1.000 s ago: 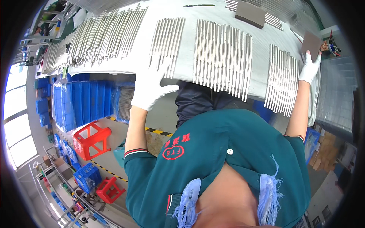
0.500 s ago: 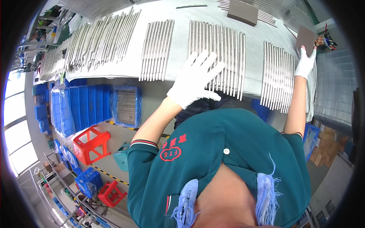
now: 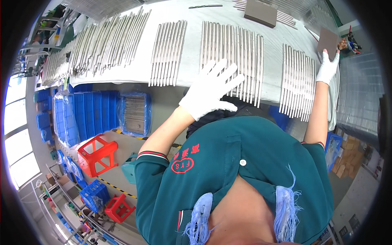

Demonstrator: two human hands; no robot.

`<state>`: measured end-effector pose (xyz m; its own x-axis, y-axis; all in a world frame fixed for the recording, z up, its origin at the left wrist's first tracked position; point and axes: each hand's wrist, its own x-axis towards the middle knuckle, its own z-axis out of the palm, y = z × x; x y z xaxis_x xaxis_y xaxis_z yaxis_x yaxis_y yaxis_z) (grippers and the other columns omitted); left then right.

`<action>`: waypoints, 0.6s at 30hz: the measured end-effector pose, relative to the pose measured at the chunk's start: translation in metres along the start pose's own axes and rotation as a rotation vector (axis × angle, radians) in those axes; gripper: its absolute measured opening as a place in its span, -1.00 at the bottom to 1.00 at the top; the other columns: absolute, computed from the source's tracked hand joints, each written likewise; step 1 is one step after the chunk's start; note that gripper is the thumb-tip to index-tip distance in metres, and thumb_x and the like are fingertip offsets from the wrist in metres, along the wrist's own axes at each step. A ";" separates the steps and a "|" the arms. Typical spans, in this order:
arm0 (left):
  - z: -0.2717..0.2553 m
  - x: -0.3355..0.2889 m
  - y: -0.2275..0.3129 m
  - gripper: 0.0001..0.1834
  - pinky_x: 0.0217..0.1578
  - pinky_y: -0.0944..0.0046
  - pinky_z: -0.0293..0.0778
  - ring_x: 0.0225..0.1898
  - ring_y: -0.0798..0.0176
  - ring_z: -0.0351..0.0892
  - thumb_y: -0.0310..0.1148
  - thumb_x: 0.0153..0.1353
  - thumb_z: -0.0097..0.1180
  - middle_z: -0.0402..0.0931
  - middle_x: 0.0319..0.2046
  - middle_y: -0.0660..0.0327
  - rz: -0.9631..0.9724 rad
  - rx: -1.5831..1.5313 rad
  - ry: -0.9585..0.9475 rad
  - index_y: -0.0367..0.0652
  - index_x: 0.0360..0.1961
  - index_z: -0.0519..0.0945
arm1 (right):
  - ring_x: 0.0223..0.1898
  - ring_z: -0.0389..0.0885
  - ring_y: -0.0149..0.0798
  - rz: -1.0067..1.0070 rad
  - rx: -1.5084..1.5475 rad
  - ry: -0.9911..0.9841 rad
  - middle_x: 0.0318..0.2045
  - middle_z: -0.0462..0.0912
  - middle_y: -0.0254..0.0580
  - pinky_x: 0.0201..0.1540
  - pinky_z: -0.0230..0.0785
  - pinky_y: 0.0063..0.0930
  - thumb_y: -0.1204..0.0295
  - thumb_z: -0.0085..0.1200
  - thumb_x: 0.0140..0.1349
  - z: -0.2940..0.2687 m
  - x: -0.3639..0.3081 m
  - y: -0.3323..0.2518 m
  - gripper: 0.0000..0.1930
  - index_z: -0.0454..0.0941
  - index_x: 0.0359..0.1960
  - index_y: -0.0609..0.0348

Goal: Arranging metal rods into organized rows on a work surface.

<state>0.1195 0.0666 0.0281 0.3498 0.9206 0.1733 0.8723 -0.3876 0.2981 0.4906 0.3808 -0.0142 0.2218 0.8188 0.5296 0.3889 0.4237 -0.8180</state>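
Note:
My left hand, in a white glove, lies with fingers spread over the lower ends of the middle group of metal rods. Its palm hangs over the table's near edge. At the far right, my right hand wears a white glove with bare fingertips and grips the near edge of a flat brown block. The fingers under that block are hidden. Between the hands, a smaller row of rods lies side by side, and another row lies left of my left hand.
A large spread of rods covers the table's left part. A second brown block rests on rods at the back, near a drill bit. Blue crates and a red stool stand on the floor at left.
My left hand has slid slightly toward me, its fingers still spread. Rods at the left of the middle group have shifted a little left. My right hand stays at the brown block.

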 end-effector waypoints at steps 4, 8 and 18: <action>-0.008 -0.016 -0.010 0.02 0.49 -0.24 0.00 0.47 -0.23 0.17 0.44 0.04 0.14 0.28 0.45 0.01 -0.047 0.050 -0.004 0.16 0.48 0.36 | 0.40 0.37 -0.13 0.051 0.002 0.008 0.43 0.36 0.10 0.44 0.12 -0.38 0.29 0.33 0.30 0.001 -0.004 -0.014 -0.17 0.19 0.48 0.44; -0.016 -0.034 -0.021 0.03 0.47 -0.25 0.03 0.47 -0.30 0.14 0.46 0.06 0.13 0.24 0.47 -0.02 -0.129 0.074 -0.023 0.12 0.47 0.37 | 0.39 0.38 -0.13 0.023 -0.083 -0.003 0.43 0.36 0.10 0.44 0.13 -0.38 0.27 0.34 0.30 0.000 -0.007 -0.024 -0.16 0.19 0.48 0.44; -0.011 -0.030 -0.017 0.06 0.46 -0.25 0.08 0.46 -0.28 0.16 0.49 0.03 0.11 0.30 0.44 0.00 -0.077 0.081 0.016 0.06 0.47 0.38 | 0.41 0.36 -0.10 0.039 -0.054 -0.005 0.43 0.35 0.15 0.44 0.13 -0.35 0.23 0.33 0.30 -0.001 -0.002 -0.007 -0.15 0.19 0.49 0.43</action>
<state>0.0902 0.0450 0.0276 0.2761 0.9463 0.1684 0.9213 -0.3105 0.2342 0.4882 0.3757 -0.0095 0.2337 0.8362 0.4962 0.4276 0.3699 -0.8248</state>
